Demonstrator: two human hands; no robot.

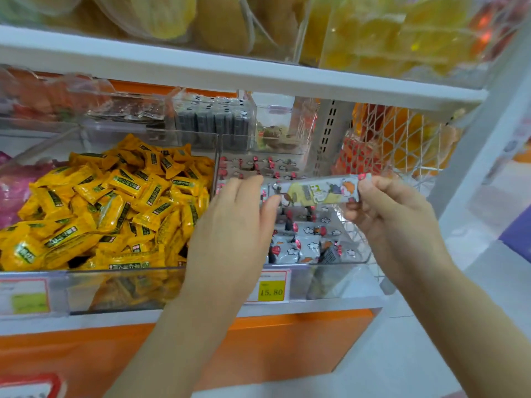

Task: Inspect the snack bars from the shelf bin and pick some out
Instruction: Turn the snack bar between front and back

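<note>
A single snack bar [316, 191] is held level at the centre right of the frame, just above the clear shelf bin [344, 278] from which it is judged to have been taken. Its left end is pinched between the thumb and fingers of the left hand [238, 216]. Its right end is gripped by the curled fingers of the right hand [393, 216] — so both hands are closed on the one bar, whose printed face is turned up toward the camera.

The task is judged to be at an early stage. One bar is out and under inspection, but no bar is seen set aside anywhere in the frame, so whether any have been picked cannot be told. The bin below is well stocked with grey-wrapped bars [301, 245] of a like pattern, which are there to be looked over. A price tag [271, 287] is fixed to the bin's front at lower centre, and a neighbouring bin of yellow-wrapped sweets [115, 202] fills the left of the frame. What is left, by this reading — a decision on the bar in hand, then more bars to be drawn and checked.
</note>
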